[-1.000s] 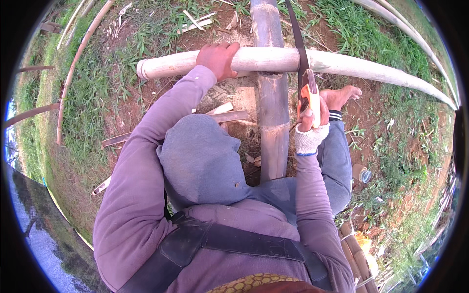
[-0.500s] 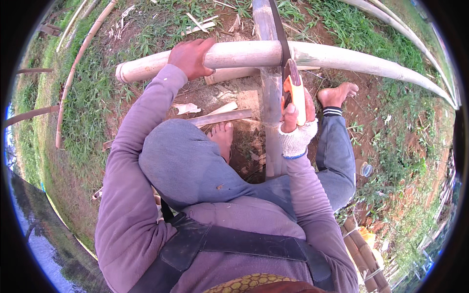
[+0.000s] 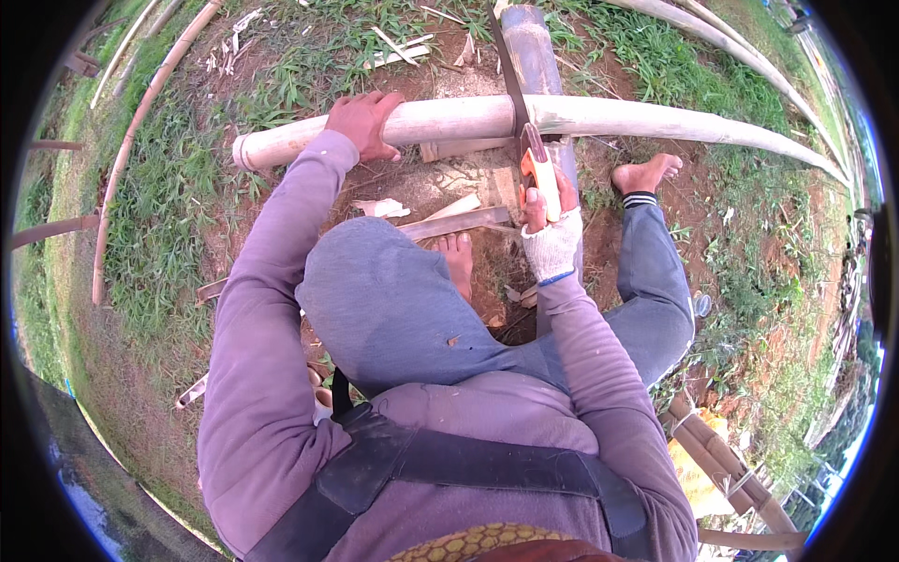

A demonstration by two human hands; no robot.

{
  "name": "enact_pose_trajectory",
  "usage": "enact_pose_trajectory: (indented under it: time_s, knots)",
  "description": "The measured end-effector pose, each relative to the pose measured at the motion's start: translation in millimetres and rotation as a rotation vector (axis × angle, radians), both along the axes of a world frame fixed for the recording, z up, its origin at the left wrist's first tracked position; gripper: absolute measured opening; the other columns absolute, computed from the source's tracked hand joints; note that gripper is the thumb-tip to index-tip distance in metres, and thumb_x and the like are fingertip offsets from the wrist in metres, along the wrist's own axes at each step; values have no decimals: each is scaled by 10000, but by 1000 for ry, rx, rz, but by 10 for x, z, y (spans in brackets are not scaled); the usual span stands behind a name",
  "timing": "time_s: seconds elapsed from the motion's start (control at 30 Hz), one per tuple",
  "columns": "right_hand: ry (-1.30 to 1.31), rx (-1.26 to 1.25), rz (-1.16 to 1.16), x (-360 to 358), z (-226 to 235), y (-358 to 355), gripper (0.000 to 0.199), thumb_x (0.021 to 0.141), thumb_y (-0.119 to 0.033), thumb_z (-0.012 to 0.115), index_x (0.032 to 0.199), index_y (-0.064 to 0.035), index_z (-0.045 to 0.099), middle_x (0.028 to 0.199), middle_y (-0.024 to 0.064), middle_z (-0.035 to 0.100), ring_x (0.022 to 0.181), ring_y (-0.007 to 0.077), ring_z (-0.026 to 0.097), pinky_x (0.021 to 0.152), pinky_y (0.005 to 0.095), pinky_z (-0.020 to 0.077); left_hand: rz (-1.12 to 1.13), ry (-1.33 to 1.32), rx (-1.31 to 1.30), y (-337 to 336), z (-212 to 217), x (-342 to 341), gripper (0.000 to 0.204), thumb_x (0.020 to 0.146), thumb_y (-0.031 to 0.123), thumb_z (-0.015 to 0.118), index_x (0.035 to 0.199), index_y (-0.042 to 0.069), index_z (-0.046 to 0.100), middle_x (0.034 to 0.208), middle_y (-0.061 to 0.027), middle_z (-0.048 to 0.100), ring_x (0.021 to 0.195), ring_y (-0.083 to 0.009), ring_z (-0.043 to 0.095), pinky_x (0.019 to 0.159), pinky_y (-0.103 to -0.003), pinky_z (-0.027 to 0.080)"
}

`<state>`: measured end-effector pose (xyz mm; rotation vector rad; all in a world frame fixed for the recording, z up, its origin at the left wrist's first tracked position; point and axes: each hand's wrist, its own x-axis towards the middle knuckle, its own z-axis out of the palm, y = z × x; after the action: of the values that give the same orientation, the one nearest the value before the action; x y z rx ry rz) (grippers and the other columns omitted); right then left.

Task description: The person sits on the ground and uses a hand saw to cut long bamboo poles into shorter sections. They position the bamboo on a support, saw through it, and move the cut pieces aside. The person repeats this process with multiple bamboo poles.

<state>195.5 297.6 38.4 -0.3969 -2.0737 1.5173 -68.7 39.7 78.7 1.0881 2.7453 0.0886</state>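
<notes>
A pale bamboo pole lies crosswise in front of me, over a greyish support log. My bare left hand is closed over the pole near its left end, fingers on the far side and thumb on the near side. In a white knitted glove with bare fingertips, my right hand grips the orange handle of a handsaw. The saw's dark blade crosses the pole just left of the log, pointing away from me. Whether the blade has cut into the bamboo cannot be made out.
Beneath the pole lie a shorter bamboo piece and a split strip, close to my bare foot. Long poles stretch along the left. Bundled bamboo lies at lower right. Pale offcuts are scattered on the grass.
The view has shifted, and the far end of the support log now shows. The saw appears farther left against that log. Both hands keep their holds.
</notes>
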Motion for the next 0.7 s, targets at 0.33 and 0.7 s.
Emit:
enact_pose_trajectory:
  time_s: [0.33,0.7]
  knots:
    - [-144,-187,-91,-14,287,-254,390,1055,-272,734,1258,-10,528,973,81,714,727,91,663,656,265,560,198,116,-19,-1080,-244,-250,769,691,388,952,1343,180,603,1297,-88,711,1254,-326,676,1080,-516,499]
    - [-226,-83,-57,-332,1414,-117,483,1085,-290,673,1411,53,577,853,23,674,645,51,588,554,231,495,171,175,-15,-1023,-387,-231,762,705,391,964,1339,203,585,1362,-79,698,1288,-329,670,1087,-522,506]
